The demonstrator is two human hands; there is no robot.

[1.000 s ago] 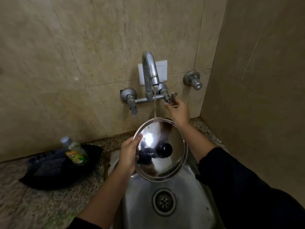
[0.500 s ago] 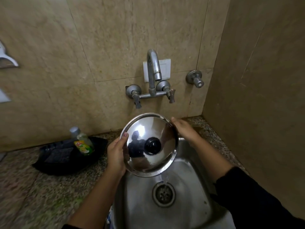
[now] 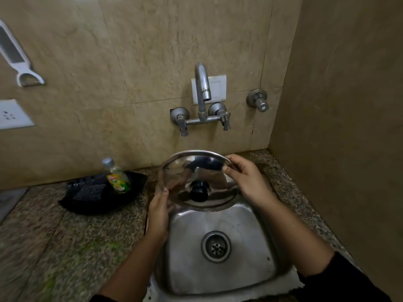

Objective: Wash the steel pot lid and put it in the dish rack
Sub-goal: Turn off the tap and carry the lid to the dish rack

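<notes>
A shiny steel pot lid (image 3: 209, 171) with a black knob (image 3: 198, 191) hangs tilted over the back of the steel sink (image 3: 220, 267). My left hand (image 3: 159, 211) grips the lid's left rim from below. My right hand (image 3: 245, 177) holds the upper right rim, fingers curled over the edge. Both hands are shut on the lid. No water runs from the wall tap (image 3: 202, 92) above. No dish rack shows in this view.
A black tray (image 3: 80, 202) on the granite counter at left holds a green dish-soap bottle (image 3: 116, 176) and a dark scrub pad (image 3: 89, 191). Walls close in behind and on the right. A wall socket (image 3: 13, 115) and white peeler (image 3: 15, 57) hang at far left.
My right hand left the tap handle and took the lid's right rim. The water stopped. The lid tipped flatter and the view pulled back from the wall.
</notes>
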